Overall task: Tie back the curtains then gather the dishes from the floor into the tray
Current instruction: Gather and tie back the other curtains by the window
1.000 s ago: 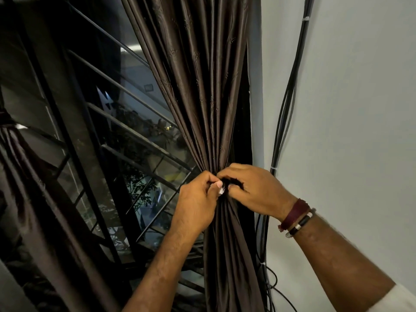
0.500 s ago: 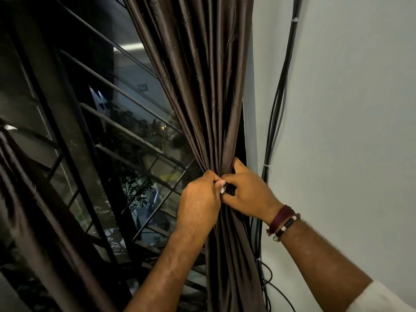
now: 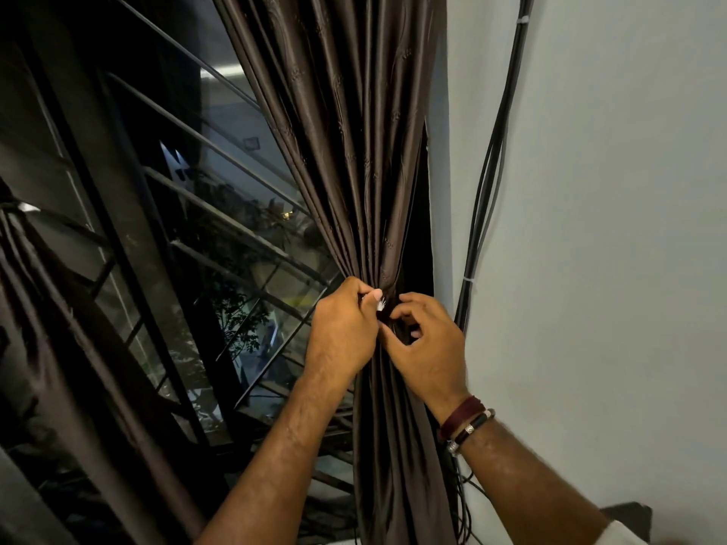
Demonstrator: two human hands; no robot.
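Both hands meet at the gathered waist of the curtain (image 3: 354,171): the left hand (image 3: 342,332) pinches a small white piece (image 3: 380,305), the right hand (image 3: 427,348) curls its fingers on the dark tie. Glossy brown folds fan upward beside the pale wall (image 3: 609,230) and black cables (image 3: 491,171).

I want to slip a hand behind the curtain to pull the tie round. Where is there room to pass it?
The dark gap between the gathered brown satin curtain and the white wall edge looks open above the right hand. Further right, the bundle of black cables runs down the wall. The cinch is crowded: the left hand pinches something small and white there.
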